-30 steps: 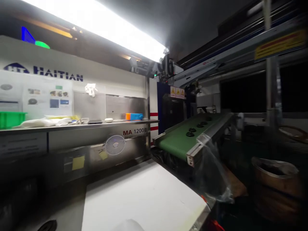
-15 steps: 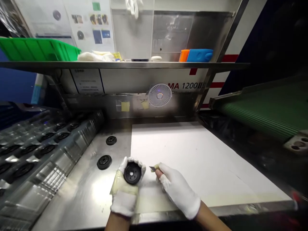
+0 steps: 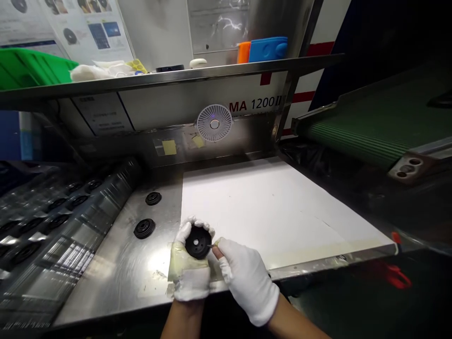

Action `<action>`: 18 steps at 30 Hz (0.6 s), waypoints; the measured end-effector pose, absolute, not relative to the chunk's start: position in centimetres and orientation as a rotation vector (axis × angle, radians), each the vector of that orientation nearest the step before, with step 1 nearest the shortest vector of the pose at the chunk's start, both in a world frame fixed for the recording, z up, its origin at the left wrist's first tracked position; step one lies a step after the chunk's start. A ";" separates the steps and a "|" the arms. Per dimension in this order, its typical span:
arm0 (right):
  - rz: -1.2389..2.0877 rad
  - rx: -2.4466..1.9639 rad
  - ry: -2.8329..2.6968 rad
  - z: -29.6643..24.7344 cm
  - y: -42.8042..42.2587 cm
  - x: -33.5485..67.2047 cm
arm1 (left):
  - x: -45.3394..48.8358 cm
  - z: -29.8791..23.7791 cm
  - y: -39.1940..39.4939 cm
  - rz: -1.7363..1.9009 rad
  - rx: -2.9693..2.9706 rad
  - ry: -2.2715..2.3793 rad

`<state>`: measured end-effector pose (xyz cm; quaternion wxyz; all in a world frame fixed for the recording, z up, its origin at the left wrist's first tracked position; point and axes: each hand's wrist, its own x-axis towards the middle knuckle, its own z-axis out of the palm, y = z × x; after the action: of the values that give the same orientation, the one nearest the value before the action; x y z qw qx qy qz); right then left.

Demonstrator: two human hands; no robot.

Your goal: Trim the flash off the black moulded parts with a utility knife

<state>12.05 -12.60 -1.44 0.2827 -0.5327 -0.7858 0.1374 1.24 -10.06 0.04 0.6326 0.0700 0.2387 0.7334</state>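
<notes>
Cradling a black moulded disc (image 3: 197, 242) with a central hole, your left hand (image 3: 189, 268) is curled closed around it in a white cotton glove. The gloved fingers (image 3: 187, 230) wrap up over the disc's far rim, and a translucent yellowish film (image 3: 180, 263) lies between the disc and your palm. Your right hand (image 3: 245, 278) is nearly closed as well, its fingertips (image 3: 219, 250) pinching a small blade (image 3: 211, 246) with the tip right at the disc's edge; whether it actually touches is too small to tell.

Both hands sit over the near edge of a stainless steel table (image 3: 116, 282), beside a white sheet (image 3: 261, 207) laid on it. Two more black moulded discs (image 3: 144, 228) lie apart on the bare steel, up and to your left, and the farther one (image 3: 153, 198) is the smaller-looking. Further left, clear plastic packaging (image 3: 60, 212) holds rows of similar black discs.

Up on the steel shelf (image 3: 176, 75), a green plastic crate (image 3: 31, 70) sits at the left end, its contents out of sight. A blue-and-orange object (image 3: 267, 50) stands at the right end. A small white fan (image 3: 214, 123) hangs below the shelf, and a green conveyor belt (image 3: 367, 122) runs along your right.
</notes>
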 end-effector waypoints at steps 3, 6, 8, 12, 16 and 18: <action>0.417 -1.400 -2.092 -1.4 -13.3 11.2 | 1.0 -0.3 -9.8 1.700 0.084 0.499; 0.412 -1.402 -2.080 -1.5 -13.5 10.9 | 0.9 -0.4 -9.9 1.737 0.073 0.502; 0.420 -1.394 -2.078 -1.4 -13.3 11.2 | 0.8 -0.3 -10.2 1.681 0.128 0.553; 0.470 -1.384 -2.085 -1.3 -12.7 12.2 | 0.4 0.0 -10.9 1.529 0.196 0.596; 0.355 -1.459 -2.088 -1.4 -12.2 12.5 | 0.7 0.1 -10.9 1.590 0.206 0.620; 0.291 -1.488 -2.105 -1.5 -12.2 12.4 | 1.0 0.0 -10.6 1.596 0.203 0.602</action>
<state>12.37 -12.16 -1.52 0.2702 -0.5524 -0.7812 0.1079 0.99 -10.64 -0.01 0.6533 0.0894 0.2653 0.7034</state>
